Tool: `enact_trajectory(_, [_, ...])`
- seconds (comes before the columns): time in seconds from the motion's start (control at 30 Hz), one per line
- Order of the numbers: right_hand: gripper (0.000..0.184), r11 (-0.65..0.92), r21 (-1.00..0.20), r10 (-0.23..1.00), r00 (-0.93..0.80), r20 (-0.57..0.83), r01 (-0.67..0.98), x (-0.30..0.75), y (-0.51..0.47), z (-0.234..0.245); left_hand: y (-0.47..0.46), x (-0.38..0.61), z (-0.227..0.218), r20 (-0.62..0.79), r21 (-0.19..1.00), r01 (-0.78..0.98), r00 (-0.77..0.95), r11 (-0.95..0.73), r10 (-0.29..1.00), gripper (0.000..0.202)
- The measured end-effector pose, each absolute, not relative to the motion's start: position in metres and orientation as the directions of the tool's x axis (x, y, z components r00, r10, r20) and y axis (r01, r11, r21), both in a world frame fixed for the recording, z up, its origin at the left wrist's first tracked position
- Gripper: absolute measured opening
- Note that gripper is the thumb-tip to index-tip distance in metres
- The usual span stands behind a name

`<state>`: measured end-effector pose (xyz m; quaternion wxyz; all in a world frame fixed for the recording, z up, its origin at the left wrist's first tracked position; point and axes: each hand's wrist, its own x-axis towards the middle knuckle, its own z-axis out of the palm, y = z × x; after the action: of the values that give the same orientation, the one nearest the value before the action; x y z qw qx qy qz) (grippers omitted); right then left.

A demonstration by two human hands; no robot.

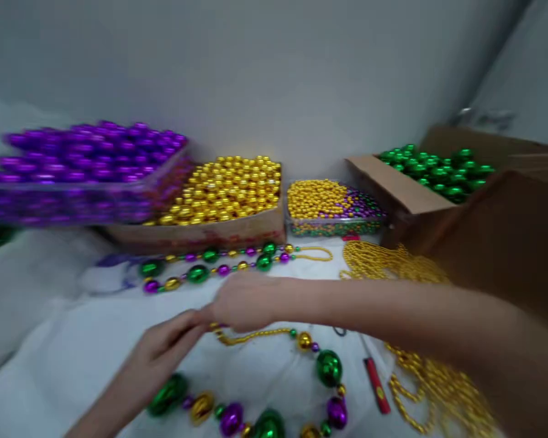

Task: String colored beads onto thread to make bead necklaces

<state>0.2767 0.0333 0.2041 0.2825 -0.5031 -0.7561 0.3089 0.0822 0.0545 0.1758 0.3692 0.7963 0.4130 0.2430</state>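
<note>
A bead necklace point(327, 367) lies in a loop in front of me, with large green, purple and gold beads and a strand of small gold beads. My left hand point(171, 337) and my right hand point(246, 301) meet above the loop's far side, their fingertips touching. The small gold strand point(251, 336) rises to that meeting point, where both hands pinch it. My fingers hide the strand's end, and blur softens the detail. Just beyond my hands, a second bead necklace point(198, 274) is laid out lengthwise on the white cloth point(91, 340).
Along the wall stand a clear bin of purple beads point(86, 152), a carton of gold beads point(228, 188), a bin of small mixed beads point(335, 204) and a carton of green beads point(438, 170). Gold bead strands point(383, 261) and a red-handled tool point(377, 386) lie at right.
</note>
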Motion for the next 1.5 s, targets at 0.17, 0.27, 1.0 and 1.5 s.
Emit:
enact_trajectory(0.17, [0.014,0.605,-0.185,0.795,-0.596,0.108,0.774,0.281,-0.007,0.174,0.033,0.089,0.155,0.104,0.615,0.467,0.751,-0.636,0.652,0.025])
enact_trajectory(0.27, [0.017,0.568,-0.137,0.819,-0.543,0.186,0.811,0.297,-0.041,0.151,0.016,0.101,0.147,0.191,0.592,0.372,0.797,-0.715,0.573,0.024])
enact_trajectory(1.0, [0.018,-0.244,-0.877,0.897,-0.248,-0.367,0.415,0.28,-0.11,0.067,-0.028,0.087,0.074,-0.244,0.809,0.448,0.845,-0.38,0.476,0.016])
enact_trajectory(1.5, [0.029,-0.431,-0.884,0.815,-0.344,-0.467,0.178,0.304,-0.123,0.073,-0.039,0.09,0.083,-0.194,0.8,0.44,0.833,-0.409,0.518,0.018])
